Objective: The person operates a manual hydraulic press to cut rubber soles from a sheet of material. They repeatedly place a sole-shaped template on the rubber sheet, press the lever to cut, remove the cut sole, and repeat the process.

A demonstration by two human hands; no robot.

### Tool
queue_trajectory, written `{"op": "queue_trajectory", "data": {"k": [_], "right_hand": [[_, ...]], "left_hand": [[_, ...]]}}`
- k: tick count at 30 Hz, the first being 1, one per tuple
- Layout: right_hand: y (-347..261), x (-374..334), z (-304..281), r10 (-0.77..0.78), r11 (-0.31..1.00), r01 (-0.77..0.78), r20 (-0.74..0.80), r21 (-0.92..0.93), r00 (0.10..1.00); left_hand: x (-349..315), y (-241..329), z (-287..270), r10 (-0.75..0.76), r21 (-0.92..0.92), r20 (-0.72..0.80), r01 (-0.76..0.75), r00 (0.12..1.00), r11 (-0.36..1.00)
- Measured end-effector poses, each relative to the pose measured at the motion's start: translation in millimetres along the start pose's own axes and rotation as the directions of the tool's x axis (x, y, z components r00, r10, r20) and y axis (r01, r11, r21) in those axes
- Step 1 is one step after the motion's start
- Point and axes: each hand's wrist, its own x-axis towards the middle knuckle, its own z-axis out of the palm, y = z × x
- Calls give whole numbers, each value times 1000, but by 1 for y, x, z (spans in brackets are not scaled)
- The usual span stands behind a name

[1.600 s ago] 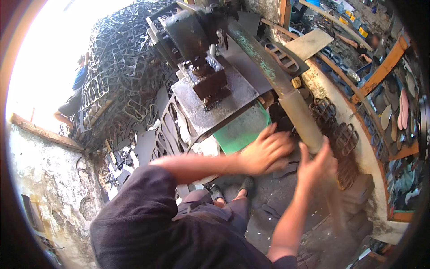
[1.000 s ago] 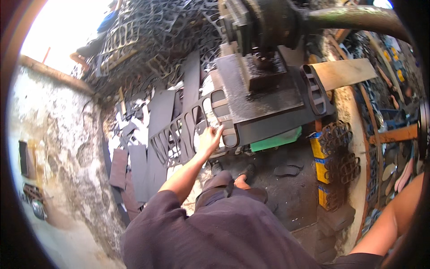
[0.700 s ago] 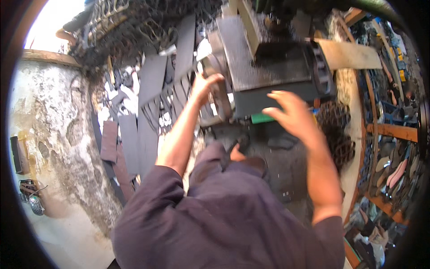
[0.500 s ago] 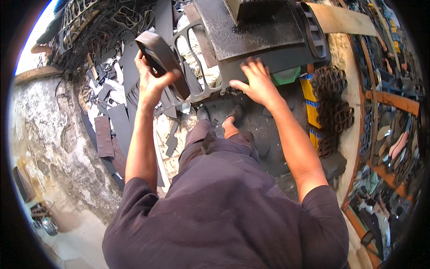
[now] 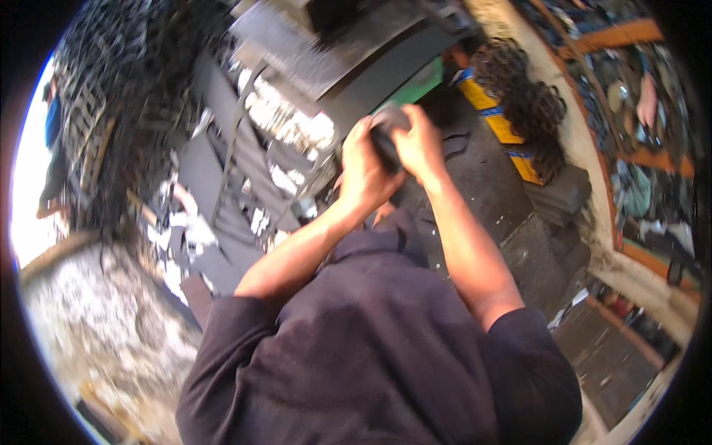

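Note:
A dark, deep-walled cutting die (image 5: 387, 120), shaped like a closed loop, is held between my two hands in front of my body. My left hand (image 5: 365, 172) wraps round its left side, and my right hand (image 5: 420, 148) grips it from the right. Motion blurs the die, and my fingers cover much of it. Just beyond it lies a black sheet (image 5: 371, 83) under the flat metal plate (image 5: 285, 48) of a heavy machine. A green piece (image 5: 421, 83) shows at the sheet's near edge.
Black offcuts with cut-out holes are heaped at the far left (image 5: 111, 96). More strips and scraps (image 5: 222, 193) lie left of my hands. Yellow boxes (image 5: 493, 115) with dark loops (image 5: 523, 93) stand at right, near shelves (image 5: 645, 159). A rough wall (image 5: 111, 311) borders the left.
My left hand has brought the die rightward and nearer my body. My right hand has left the black sheet and closed on the die too. The whole view has turned.

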Motion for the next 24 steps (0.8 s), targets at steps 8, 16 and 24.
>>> {"op": "queue_trajectory", "data": {"k": [8,16,24], "right_hand": [[159,-74,-37,488,463,-744,563,481,667],[237,-107,14,597,784,-599,67,161,799],[23,-13,-25,-176,983,178,-38,47,984]], "left_hand": [[-66,-34,-60,391,-216,83,-366,917,905],[-24,-28,-61,-30,-82,252,52,967,995],[92,33,-8,-559,-423,-93,476,824,771]]}}
